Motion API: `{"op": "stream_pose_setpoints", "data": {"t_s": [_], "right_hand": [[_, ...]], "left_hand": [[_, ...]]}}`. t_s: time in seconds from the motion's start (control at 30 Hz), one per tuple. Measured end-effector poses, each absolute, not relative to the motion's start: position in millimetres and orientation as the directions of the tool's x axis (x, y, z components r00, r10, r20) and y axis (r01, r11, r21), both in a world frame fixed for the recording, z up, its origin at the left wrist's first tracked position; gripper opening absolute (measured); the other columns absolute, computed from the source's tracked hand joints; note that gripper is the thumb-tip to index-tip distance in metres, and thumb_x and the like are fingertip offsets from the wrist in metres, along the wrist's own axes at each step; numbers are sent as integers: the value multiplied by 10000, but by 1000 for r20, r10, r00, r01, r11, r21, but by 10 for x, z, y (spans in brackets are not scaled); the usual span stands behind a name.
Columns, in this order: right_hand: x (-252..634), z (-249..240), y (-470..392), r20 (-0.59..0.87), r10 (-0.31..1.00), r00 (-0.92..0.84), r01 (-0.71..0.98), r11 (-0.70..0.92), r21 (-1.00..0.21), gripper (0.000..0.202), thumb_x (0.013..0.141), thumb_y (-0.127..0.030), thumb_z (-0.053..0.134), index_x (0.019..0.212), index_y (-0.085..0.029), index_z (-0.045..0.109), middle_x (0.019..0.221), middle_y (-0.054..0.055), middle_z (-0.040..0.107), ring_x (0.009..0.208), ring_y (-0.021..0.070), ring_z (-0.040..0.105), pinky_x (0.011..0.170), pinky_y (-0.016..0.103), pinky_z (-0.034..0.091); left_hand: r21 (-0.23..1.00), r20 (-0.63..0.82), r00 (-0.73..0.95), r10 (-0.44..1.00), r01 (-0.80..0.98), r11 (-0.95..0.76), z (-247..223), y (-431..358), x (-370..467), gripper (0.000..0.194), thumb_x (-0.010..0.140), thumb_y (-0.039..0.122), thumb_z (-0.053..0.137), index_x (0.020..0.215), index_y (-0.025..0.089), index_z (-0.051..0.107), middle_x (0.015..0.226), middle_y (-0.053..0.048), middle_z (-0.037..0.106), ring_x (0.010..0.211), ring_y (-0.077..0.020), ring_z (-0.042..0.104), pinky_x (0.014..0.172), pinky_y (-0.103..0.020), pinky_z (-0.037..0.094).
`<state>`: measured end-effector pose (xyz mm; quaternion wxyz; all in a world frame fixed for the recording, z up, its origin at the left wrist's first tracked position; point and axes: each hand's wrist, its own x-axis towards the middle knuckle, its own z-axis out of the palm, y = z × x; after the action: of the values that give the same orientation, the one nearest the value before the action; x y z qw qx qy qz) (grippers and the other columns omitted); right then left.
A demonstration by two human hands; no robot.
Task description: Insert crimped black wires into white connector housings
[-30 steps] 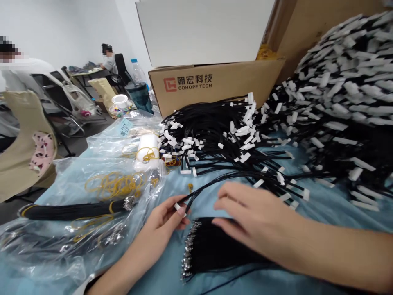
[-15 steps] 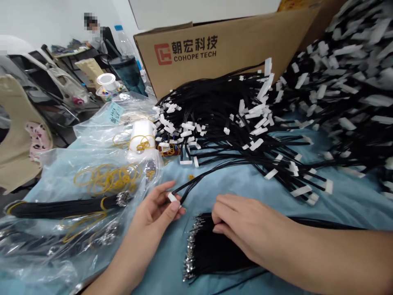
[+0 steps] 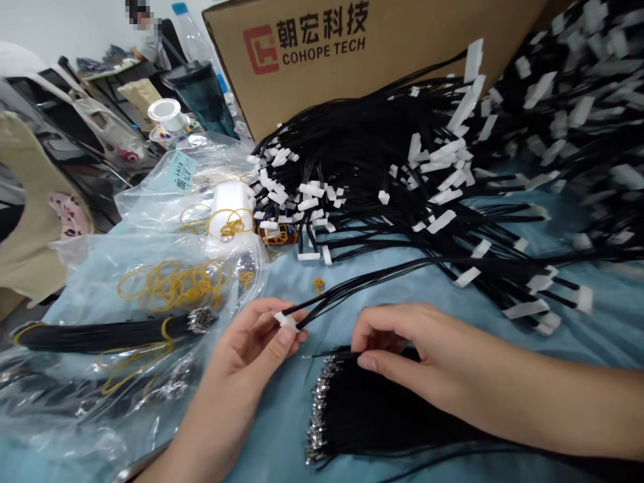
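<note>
Between the thumb and fingers of my left hand (image 3: 261, 352) is a small white connector (image 3: 286, 322). Several black wires (image 3: 347, 287) run from it to the upper right. My right hand (image 3: 402, 342) pinches a single black wire (image 3: 332, 354), whose bare metal tip points left toward the connector, apart from it. Beneath the right hand lies a flat bundle of black wires (image 3: 382, 409), with silvery crimped terminals (image 3: 316, 416) lined up at its left end. Part of that bundle is hidden by my right hand and forearm.
A heap of black cables with white connectors (image 3: 362, 147) lies before a cardboard box (image 3: 412, 60); a larger pile (image 3: 578, 134) rises at right. On the left are clear plastic bags (image 3: 151, 248), yellow rubber bands (image 3: 176, 285) and a tied wire bundle (image 3: 100, 337). A person (image 3: 151, 43) sits far behind.
My right hand has lifted one wire's tip off the bundle and now holds it out toward the left. My left hand still holds the connector, turned slightly. The whole view has shifted a little.
</note>
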<state>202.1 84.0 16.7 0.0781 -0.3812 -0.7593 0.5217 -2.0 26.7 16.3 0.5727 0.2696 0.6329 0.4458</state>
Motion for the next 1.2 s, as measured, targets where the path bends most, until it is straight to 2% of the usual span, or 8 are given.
{"op": "stream_pose_setpoints", "data": {"t_s": [0.1,0.2,0.37,0.53,0.77,0.87,1.07,1.2], "right_hand": [[2007,192,834,-384,657,-649,454,-71,-888,90,836,-196,548,870,-227,625,868,-48,655,812,97,584,764,227,443],[1978,235,840,-459,645,-611,473,-166,-865,64,813,-227,590,832,-225,651,792,-45,655,754,99,582,683,212,445],[1953,322,826,-328,685,-651,496,57,-867,155,837,-253,569,694,-201,600,592,-54,549,524,70,451,468,200,333],[1968,389,813,-7,744,-668,423,372,-826,213,884,-181,508,673,-183,537,636,-70,555,572,52,466,534,193,354],[1946,522,851,112,754,-648,465,507,-726,236,891,-178,474,695,-199,604,630,-66,579,548,64,487,527,219,363],[1913,528,909,103,741,-664,462,514,-723,208,861,-174,496,692,-204,612,616,-71,583,529,57,486,488,213,338],[1896,406,1003,-40,719,-694,556,499,-665,252,835,-225,504,592,-202,566,517,-52,503,475,72,413,427,246,250],[1923,376,1007,-40,715,-698,558,508,-656,281,831,-221,487,554,-192,526,477,-51,457,450,69,363,414,253,223]], "left_hand": [[890,-451,-194,871,-175,422,138,247,-41,144,733,313,758,838,310,659,809,82,734,740,-49,647,715,-85,500],[901,-430,-214,877,-167,401,122,229,-58,186,720,316,772,876,326,671,824,88,745,771,-51,667,734,-81,512],[907,-420,-286,861,-163,388,135,235,-50,293,715,338,776,982,346,656,813,102,742,721,-42,666,692,-71,521],[925,-376,-245,893,-152,348,134,241,-44,148,708,327,784,825,295,699,777,104,743,696,-32,652,653,-46,496],[924,-374,-180,910,-159,348,127,236,-26,110,734,291,763,826,280,704,727,90,720,691,-44,660,679,-79,503],[922,-380,-163,910,-147,359,134,244,-18,107,733,272,761,825,277,706,734,88,716,693,-45,656,682,-84,501],[909,-416,-144,898,-76,409,153,258,-4,56,742,273,742,785,254,711,732,71,711,700,-40,627,660,-62,471],[894,-447,-130,885,-82,440,146,250,-19,82,729,288,751,800,269,715,742,78,716,702,-45,630,665,-65,480]]}}
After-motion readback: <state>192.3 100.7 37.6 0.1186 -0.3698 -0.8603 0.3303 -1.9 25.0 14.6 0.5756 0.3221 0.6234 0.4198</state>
